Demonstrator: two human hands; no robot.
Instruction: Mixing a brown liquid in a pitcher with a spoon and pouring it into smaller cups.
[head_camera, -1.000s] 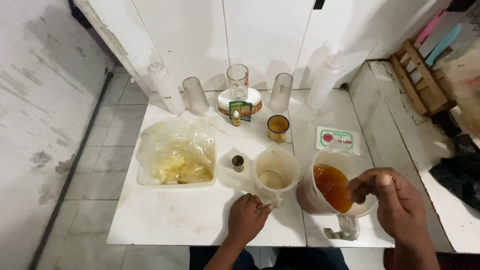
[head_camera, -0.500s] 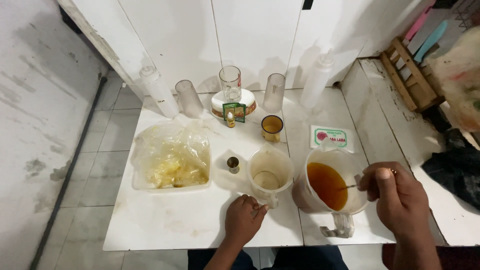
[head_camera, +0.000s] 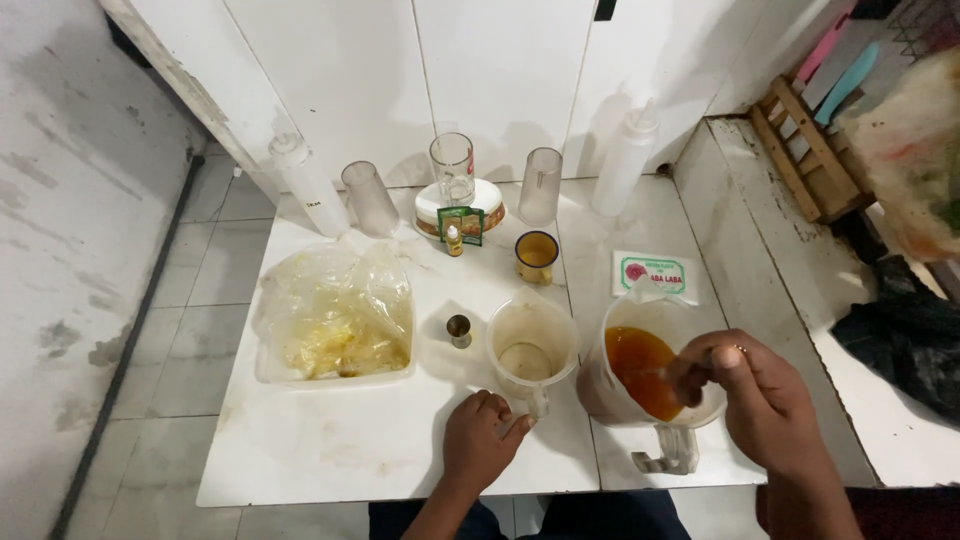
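White table (head_camera: 330, 450), centre of the frame, seen from above.

Back row, upper centre, left to right: a white squeeze bottle (head_camera: 308, 185); a clear plastic cup (head_camera: 369, 198); a drinking glass (head_camera: 452, 168) standing on a round lidded tub (head_camera: 430, 212); a second clear cup (head_camera: 540, 186); another white squeeze bottle (head_camera: 626, 160). Just in front of the tub stand a small dropper bottle (head_camera: 455, 240) and a small green carton (head_camera: 470, 222). To their right is a small yellow-rimmed cup (head_camera: 537, 256), and further right lies a white packet with green and pink print (head_camera: 655, 272).

Left of centre: a shallow tray covered by a crumpled clear plastic bag (head_camera: 335, 312) with yellowish contents. Between it and the jugs stands a tiny dark-capped vial (head_camera: 459, 330).

Lower centre: an empty translucent jug (head_camera: 531, 345). The left hand (head_camera: 482, 438) rests below it, fingers curled at the jug's handle; whether they close on it cannot be told.

Lower right: a larger white jug (head_camera: 660, 375), holding amber liquid, its handle pointing to the bottom edge. The right hand (head_camera: 765, 400) hovers over its right rim, fingers pinched narrow on a thin utensil (head_camera: 675, 362) that dips into the liquid.

Upper right corner: a wooden rack (head_camera: 805, 150) on a tiled ledge.
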